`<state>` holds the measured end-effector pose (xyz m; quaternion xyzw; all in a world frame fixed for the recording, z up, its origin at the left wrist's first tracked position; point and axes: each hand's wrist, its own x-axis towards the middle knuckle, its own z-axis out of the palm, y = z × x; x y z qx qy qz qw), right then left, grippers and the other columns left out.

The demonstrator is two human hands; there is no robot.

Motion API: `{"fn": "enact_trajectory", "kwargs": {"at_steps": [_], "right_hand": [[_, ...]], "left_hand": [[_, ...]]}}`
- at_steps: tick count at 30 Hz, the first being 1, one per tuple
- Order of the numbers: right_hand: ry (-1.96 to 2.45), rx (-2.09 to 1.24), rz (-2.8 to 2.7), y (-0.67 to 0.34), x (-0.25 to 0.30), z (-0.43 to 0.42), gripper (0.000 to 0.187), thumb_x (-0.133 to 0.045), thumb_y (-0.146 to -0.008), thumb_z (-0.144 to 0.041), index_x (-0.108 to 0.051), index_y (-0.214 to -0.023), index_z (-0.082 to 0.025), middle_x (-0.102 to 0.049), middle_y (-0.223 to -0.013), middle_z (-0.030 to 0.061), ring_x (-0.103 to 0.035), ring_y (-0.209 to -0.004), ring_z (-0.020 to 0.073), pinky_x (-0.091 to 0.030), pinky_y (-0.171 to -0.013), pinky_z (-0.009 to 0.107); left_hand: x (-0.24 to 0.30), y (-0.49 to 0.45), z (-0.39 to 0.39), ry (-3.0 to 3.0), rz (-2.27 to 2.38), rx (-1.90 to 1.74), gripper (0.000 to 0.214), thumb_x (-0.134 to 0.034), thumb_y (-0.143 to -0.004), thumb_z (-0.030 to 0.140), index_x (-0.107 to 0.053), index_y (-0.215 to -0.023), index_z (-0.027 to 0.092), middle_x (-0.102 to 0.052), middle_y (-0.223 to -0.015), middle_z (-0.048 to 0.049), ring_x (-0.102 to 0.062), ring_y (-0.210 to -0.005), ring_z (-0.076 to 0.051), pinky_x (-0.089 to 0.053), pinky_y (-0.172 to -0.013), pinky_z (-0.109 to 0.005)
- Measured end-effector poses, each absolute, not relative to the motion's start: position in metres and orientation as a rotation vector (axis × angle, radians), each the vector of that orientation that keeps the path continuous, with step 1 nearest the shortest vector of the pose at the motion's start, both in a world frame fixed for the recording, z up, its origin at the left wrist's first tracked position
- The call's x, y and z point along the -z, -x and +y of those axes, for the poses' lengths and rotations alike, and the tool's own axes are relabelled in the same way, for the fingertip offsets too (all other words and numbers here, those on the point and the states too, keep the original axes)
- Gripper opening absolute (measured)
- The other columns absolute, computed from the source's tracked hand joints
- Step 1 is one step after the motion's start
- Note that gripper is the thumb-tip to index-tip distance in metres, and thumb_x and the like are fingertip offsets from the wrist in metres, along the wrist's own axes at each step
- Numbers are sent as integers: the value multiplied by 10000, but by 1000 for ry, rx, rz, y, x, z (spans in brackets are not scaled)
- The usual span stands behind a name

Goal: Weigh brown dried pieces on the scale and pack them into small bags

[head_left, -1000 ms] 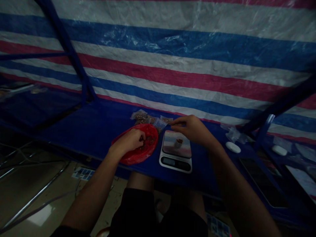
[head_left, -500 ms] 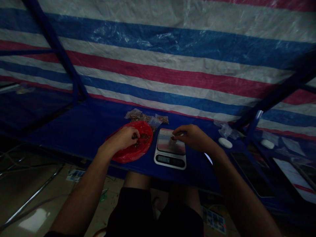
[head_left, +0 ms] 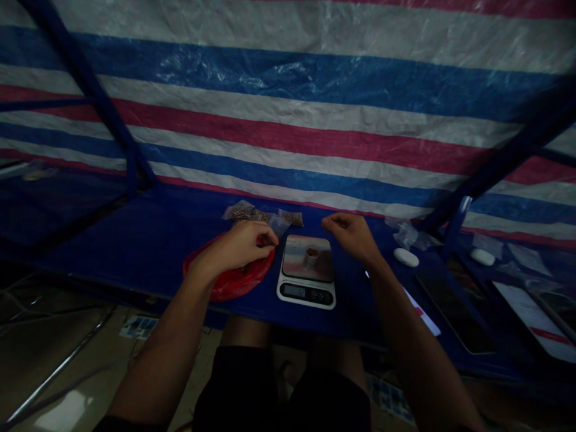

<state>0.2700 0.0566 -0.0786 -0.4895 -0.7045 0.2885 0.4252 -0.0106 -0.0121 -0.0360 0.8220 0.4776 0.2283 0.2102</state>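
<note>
A white kitchen scale [head_left: 306, 285] sits on the blue table in front of me. On its plate stands a small white cup [head_left: 311, 258] with brownish bits in it. My left hand [head_left: 247, 243] is over the red plastic bag [head_left: 238, 282], its fingers closed in a pinch near the scale's left edge; what they hold, if anything, is too small to make out. To the right of the scale, my right hand [head_left: 353, 235] hovers with thumb and fingertips together, apart from the cup. Whatever is between those fingertips does not show.
Several small clear bags of brown bits [head_left: 291, 218] lie behind the red bag. To the right are crumpled clear bags [head_left: 409, 234], a white rounded case [head_left: 406, 257], a dark phone [head_left: 454, 312] and a lit screen [head_left: 423, 313]. Blue frame posts [head_left: 90, 90] and a striped sheet [head_left: 292, 132] stand behind.
My right hand has moved away from the cup to the right, leaving it on the scale. My left hand has risen from inside the red bag and shifted right, towards the scale.
</note>
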Motion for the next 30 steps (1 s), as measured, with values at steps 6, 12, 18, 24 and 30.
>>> {"fn": "enact_trajectory", "kwargs": {"at_steps": [6,12,18,24,30], "right_hand": [[1170,-766,-1586,-261,113,68,324,-676,-845,-454,-766,-851,-143,-776,-848,80,-699,-789,211,-508,-738,318],[1107,-742,-1609,-261,116,65,271,-691,-831,-409,-775,-849,-152,-785,-866,83,-713,-813,221,-531,-771,329],[1095,-726,-1623,-264,119,67,277,-720,-806,-391,-777,-926,-148,-789,-928,93,-713,-828,214,-545,-782,328],[1120,-713,-1659,-269,115,63,304,-699,-839,-392,-767,-996,-141,-787,-985,103,-710,-868,207,-540,-804,326],[1124,-615,-1649,-262,100,53,291,-678,-877,-387,-762,-1014,-145,-781,-987,106,-702,-845,214,-541,-787,333]], "left_hand": [[26,-52,12,-2458,1160,-557,220,-621,-820,70,-781,-945,156,-777,-930,-60,-707,-860,-184,-510,-776,-280],[31,-74,21,-2538,1149,-369,210,-625,-843,96,-791,-932,190,-783,-920,-48,-709,-845,-183,-502,-764,-277],[35,-73,19,-2552,1106,-371,245,-620,-909,164,-789,-1074,228,-803,-1047,-58,-733,-985,-216,-508,-878,-306],[24,-54,5,-2416,1088,-492,303,-552,-974,223,-752,-1198,264,-785,-1164,-30,-721,-1053,-204,-521,-946,-313],[22,54,-63,-2133,1939,-808,338,-556,-966,446,-727,-1180,248,-763,-1172,-42,-709,-1064,-270,-538,-964,-378]]}}
